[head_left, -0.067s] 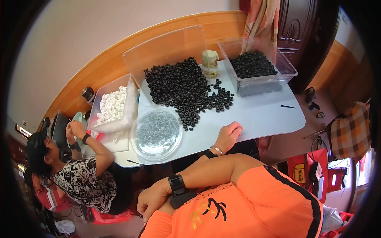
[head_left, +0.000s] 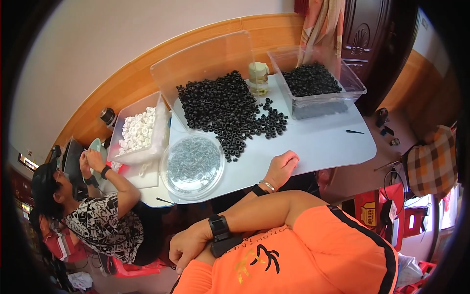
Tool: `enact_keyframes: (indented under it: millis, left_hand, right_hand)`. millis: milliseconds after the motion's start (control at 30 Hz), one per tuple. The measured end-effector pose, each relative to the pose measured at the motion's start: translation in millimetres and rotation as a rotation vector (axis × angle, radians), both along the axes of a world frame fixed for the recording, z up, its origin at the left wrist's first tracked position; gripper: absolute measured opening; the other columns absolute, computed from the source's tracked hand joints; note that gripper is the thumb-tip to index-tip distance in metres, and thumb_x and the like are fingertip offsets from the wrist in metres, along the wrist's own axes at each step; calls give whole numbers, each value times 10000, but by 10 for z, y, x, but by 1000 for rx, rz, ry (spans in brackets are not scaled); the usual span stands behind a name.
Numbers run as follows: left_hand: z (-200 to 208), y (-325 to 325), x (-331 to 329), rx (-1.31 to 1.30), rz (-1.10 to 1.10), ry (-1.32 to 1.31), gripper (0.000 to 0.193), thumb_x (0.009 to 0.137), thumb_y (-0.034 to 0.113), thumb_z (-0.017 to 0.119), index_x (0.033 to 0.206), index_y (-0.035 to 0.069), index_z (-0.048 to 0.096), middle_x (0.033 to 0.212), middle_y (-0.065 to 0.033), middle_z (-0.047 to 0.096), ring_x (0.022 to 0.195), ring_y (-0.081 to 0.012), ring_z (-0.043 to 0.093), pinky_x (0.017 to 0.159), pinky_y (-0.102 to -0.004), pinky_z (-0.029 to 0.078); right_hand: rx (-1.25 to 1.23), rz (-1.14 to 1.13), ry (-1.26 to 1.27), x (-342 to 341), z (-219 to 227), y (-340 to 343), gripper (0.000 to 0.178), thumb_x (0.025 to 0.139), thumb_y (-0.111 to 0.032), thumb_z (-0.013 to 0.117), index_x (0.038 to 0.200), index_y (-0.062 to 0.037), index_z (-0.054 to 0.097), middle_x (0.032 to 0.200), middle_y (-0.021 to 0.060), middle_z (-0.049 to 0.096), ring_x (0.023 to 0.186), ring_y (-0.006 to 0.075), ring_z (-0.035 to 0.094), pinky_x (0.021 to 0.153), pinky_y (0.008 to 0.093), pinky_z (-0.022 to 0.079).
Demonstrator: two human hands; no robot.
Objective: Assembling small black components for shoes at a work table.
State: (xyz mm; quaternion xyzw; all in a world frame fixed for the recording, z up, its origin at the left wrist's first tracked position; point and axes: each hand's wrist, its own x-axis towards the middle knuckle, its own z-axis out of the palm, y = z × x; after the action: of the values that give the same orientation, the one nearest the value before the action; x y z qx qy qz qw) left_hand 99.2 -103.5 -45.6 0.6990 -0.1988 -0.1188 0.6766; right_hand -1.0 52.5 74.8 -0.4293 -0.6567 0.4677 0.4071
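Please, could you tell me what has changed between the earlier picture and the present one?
No clear change: I see nothing taken hold of or let go. The left hand stays over the table, the right hand below it in the picture; the black pieces lie as before.

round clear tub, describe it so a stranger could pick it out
Start at the white table and its heap of black rings. Toward the near edge, just left of where that heap spills forward, sits the clear tub. Unlike the rectangular bins, it is round, holding small clear bits.
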Motion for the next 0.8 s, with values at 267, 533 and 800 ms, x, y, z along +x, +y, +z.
enact_keyframes:
  millis: [267,533,800]
  left_hand:
    - [-19,18,-19,-10,21,-28,191,911,182,536,919,16,630,669,-63,593,602,-131,519,587,-278,434]
    - [-18,3,-8,45,-15,-99,174,931,156,537,927,15,639,701,-26,603,639,-85,545,601,-234,454]
    - [13,19,-19,-40,19,1,174,909,171,547,911,22,636,666,-55,594,601,-126,543,586,-264,447]
  right_hand:
    - [-192,125,213,-76,-143,53,504,918,-494,570,946,-5,688,923,143,692,891,240,644,793,380,470]
    - [-38,-25,-160,-60,49,39,543,889,-532,578,866,2,672,821,152,667,826,285,637,724,401,461]
    - [-9,-54,-61,-130,-47,-3,525,890,-519,590,862,-2,673,830,145,673,835,279,638,737,388,468]
